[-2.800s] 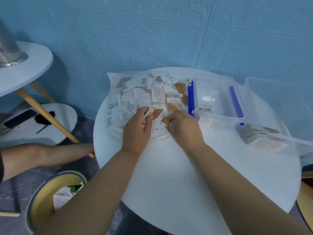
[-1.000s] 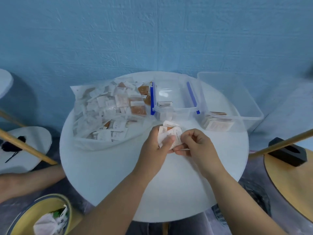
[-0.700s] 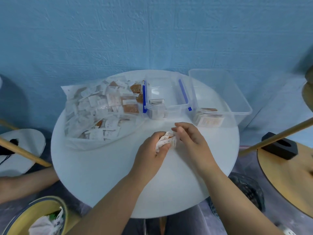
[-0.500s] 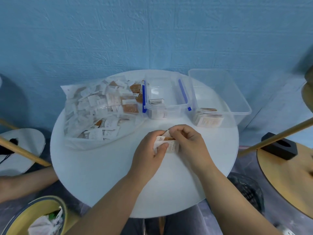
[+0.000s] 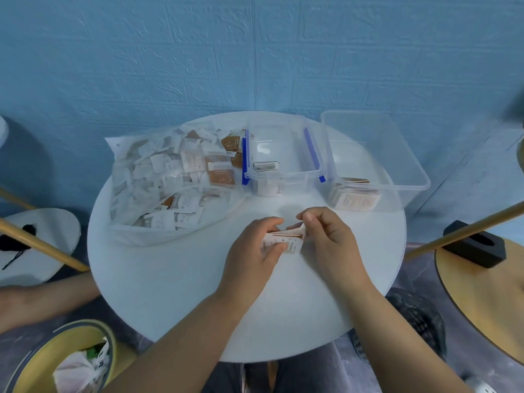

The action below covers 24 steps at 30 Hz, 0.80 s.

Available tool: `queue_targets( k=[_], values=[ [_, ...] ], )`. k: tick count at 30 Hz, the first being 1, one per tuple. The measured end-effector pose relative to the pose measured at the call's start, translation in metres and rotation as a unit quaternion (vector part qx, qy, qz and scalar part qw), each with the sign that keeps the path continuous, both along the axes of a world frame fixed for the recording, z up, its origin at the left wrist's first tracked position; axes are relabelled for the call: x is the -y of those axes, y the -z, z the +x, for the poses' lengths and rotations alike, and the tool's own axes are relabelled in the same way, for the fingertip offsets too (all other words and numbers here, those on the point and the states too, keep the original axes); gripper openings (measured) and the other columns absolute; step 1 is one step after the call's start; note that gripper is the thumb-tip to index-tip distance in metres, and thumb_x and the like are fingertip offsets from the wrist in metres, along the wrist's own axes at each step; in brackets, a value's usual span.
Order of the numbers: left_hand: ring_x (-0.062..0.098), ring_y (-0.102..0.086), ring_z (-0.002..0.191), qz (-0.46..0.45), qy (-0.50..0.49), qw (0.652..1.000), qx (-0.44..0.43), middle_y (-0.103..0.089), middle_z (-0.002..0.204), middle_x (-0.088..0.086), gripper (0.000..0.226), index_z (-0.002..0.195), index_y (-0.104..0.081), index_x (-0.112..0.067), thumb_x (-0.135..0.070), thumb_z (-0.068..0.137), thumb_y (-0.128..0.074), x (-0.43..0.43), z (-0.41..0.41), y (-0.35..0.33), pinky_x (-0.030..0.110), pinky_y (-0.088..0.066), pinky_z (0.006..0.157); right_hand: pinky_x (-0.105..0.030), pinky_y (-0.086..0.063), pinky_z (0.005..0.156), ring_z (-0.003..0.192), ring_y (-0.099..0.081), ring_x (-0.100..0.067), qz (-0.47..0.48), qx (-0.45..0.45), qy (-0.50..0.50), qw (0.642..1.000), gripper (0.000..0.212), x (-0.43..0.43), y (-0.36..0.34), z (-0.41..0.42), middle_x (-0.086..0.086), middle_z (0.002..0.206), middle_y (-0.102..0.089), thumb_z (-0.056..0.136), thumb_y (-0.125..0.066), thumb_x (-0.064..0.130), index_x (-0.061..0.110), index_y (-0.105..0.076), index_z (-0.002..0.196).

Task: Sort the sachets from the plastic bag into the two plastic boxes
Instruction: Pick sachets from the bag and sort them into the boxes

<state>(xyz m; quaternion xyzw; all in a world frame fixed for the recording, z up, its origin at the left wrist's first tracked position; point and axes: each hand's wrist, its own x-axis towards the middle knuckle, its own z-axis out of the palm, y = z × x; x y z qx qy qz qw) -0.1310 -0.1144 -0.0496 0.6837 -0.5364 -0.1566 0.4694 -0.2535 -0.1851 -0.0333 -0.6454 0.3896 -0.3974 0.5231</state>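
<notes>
The plastic bag [image 5: 158, 194], packed with white and brown packets, is laid on the worktop [image 5: 184, 293] beyond and left of the fingers. A small stack of sachets [image 5: 283, 241] is gripped by the curled left hand [image 5: 252, 251] and pinched at its top edge by the right hand [image 5: 331, 239]. Beyond, to the right, the blue-clipped box [image 5: 283, 177] and the clear box [image 5: 397, 154] are each lightly filled.

— What colour is the table [image 5: 184, 293]?
— White. At ten o'clock, the clear bag [image 5: 133, 238] shows white and brown sachets [image 5: 221, 177].
— The box [image 5: 283, 173] at twelve?
— Clear, blue latches [image 5: 311, 151]; the wall [image 5: 170, 66] is blue, brick-patterned.
</notes>
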Motion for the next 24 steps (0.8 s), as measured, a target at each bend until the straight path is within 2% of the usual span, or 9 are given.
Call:
queue_targets(
  k=[2,5,8,10,14,16,18,21,24],
  values=[
    [0.002,-0.052,0.095,-0.010,0.008,0.999,0.035,-0.059,0.102,-0.005,0.032,0.110,-0.062,-0.014,-0.007,0.079,-0.062,0.002,0.000,0.000,0.000,-0.034,0.078,-0.010,-0.043,0.070,0.073,-0.059,0.000,-0.024,-0.015,-0.002,1.000,0.017,-0.001,-0.002,-0.003,0.005,0.079,-0.069,0.093,-0.051,0.014,0.017,-0.062,0.082],
    [0.002,-0.050,0.094,-0.004,0.013,0.998,0.060,-0.059,0.103,-0.001,0.028,0.108,-0.063,-0.012,-0.012,0.080,-0.060,0.004,0.002,0.001,-0.001,-0.033,0.079,-0.004,-0.039,0.072,0.077,-0.058,0.007,-0.052,-0.041,0.001,0.998,0.018,-0.002,0.002,-0.007,0.011,0.082,-0.068,0.093,-0.051,0.012,0.022,-0.063,0.084],
    [0.001,-0.048,0.099,0.021,0.017,0.998,0.056,-0.056,0.115,0.001,0.032,0.118,-0.054,-0.012,-0.008,0.087,-0.060,0.004,0.003,0.003,-0.005,-0.028,0.079,-0.010,-0.043,0.082,0.086,-0.059,0.008,-0.052,-0.041,0.003,0.998,0.025,-0.003,0.009,-0.009,0.014,0.092,-0.067,0.096,-0.045,0.012,0.033,-0.060,0.096],
    [0.006,-0.050,0.105,0.040,0.021,0.998,0.034,-0.053,0.122,-0.001,0.037,0.125,-0.047,-0.015,-0.010,0.089,-0.057,0.005,0.000,0.003,-0.005,-0.029,0.078,-0.015,-0.044,0.087,0.093,-0.059,0.007,-0.043,-0.032,-0.005,0.999,0.028,-0.006,0.011,-0.007,0.015,0.100,-0.065,0.097,-0.041,0.013,0.036,-0.057,0.103],
    [0.012,-0.051,0.111,0.050,0.034,0.998,0.020,-0.049,0.131,-0.002,0.048,0.135,-0.037,-0.019,-0.013,0.091,-0.055,0.005,-0.005,0.004,0.009,-0.035,0.085,-0.001,-0.032,0.090,0.108,-0.048,0.016,-0.077,-0.065,-0.071,0.992,0.029,-0.017,0.010,0.002,0.023,0.115,-0.054,0.098,-0.039,0.015,0.035,-0.048,0.118],
    [0.012,-0.054,0.108,0.055,0.037,0.998,0.005,-0.050,0.130,-0.001,0.053,0.138,-0.032,-0.022,-0.011,0.091,-0.054,0.003,-0.004,0.004,0.015,-0.040,0.087,0.002,-0.026,0.092,0.114,-0.041,0.015,-0.095,-0.109,-0.117,0.983,0.036,-0.019,0.012,0.003,0.019,0.125,-0.046,0.098,-0.041,0.018,0.027,-0.041,0.133],
    [0.009,-0.054,0.106,0.056,0.035,0.998,-0.006,-0.051,0.124,-0.005,0.055,0.138,-0.031,-0.024,-0.010,0.090,-0.055,0.001,-0.001,0.004,0.012,-0.040,0.086,0.004,-0.022,0.091,0.111,-0.038,0.014,-0.133,-0.157,-0.143,0.968,0.043,-0.017,0.013,0.001,0.014,0.127,-0.041,0.096,-0.045,0.014,0.020,-0.036,0.137],
    [0.006,-0.049,0.104,0.048,0.038,0.997,0.037,-0.048,0.117,-0.007,0.051,0.134,-0.037,-0.019,-0.010,0.088,-0.058,-0.003,0.004,0.006,-0.001,-0.032,0.083,0.000,-0.025,0.091,0.110,-0.042,0.000,-0.211,-0.204,-0.152,0.944,0.038,-0.013,0.012,-0.002,0.010,0.119,-0.045,0.093,-0.049,0.008,0.017,-0.045,0.130],
    [0.011,-0.053,0.102,0.035,0.048,0.995,0.076,-0.055,0.113,-0.002,0.036,0.122,-0.049,-0.012,-0.010,0.087,-0.060,-0.005,0.007,0.008,0.003,-0.033,0.081,-0.008,-0.034,0.084,0.100,-0.048,-0.007,-0.227,-0.217,-0.160,0.936,0.028,-0.011,0.009,-0.004,0.004,0.110,-0.050,0.091,-0.052,0.007,0.016,-0.052,0.118]
  ],
)
